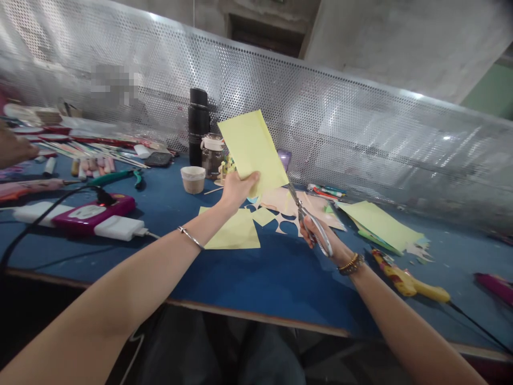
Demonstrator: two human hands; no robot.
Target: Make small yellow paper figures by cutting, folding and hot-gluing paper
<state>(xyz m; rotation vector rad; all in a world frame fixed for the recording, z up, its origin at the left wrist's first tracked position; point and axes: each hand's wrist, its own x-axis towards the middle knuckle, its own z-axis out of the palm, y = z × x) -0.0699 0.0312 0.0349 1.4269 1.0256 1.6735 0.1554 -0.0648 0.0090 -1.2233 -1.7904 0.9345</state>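
Observation:
A sheet of yellow paper [253, 147] is raised above the table, pinched at its lower edge by my left hand [239, 190]. Silver-handled scissors [320, 235] are gripped in my right hand [315, 232], their blades pointing up and left to the sheet's lower right corner. Whether the blades have closed on the paper I cannot tell. Below my left hand another piece of yellow paper [232, 230] lies flat, with a small yellow square [263, 216] beside it. Pale card with round cut-outs [286, 224] lies between my two hands.
At the back stand a black bottle [198, 125], a jar [212, 158] and a small tub [193, 180]. On the left are a purple power strip [94, 213] and pliers [138, 179]; a person's hand [16, 144] shows at the edge. Yellow sheets [385, 224] and a yellow glue gun [409, 280] lie right.

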